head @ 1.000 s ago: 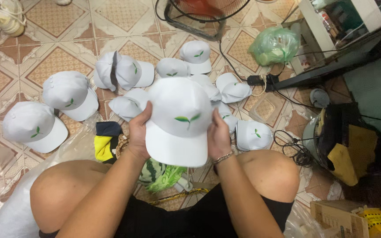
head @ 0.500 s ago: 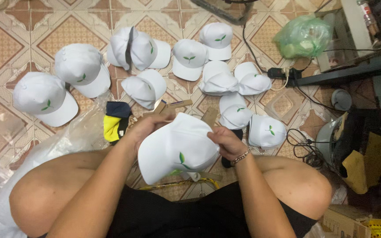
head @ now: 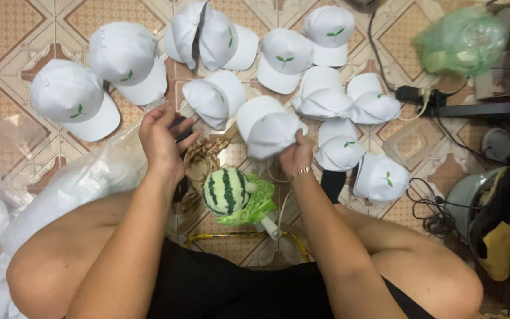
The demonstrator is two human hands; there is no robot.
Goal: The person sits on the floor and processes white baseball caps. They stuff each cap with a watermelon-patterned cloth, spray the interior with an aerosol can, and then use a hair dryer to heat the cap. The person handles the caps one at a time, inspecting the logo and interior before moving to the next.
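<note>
Now right hand (head: 295,155) pinches white cap (head: 270,131), brim pointing up-left; left hand (head: 162,137) nearer dark object (head: 179,125), fingers loosely curled.

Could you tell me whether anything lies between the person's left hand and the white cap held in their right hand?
Nothing blocks it: the right hand grips the white cap, and only bare tiled floor separates it from the left hand, which touches a dark object.

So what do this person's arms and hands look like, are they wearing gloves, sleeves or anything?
No gloves and no sleeves: both forearms are bare up to the elbow and beyond. The left hand wears nothing that shows. The right hand has a thin, light metal-looking bracelet around its wrist. No rings can be made out. Dark shorts show below.
</note>
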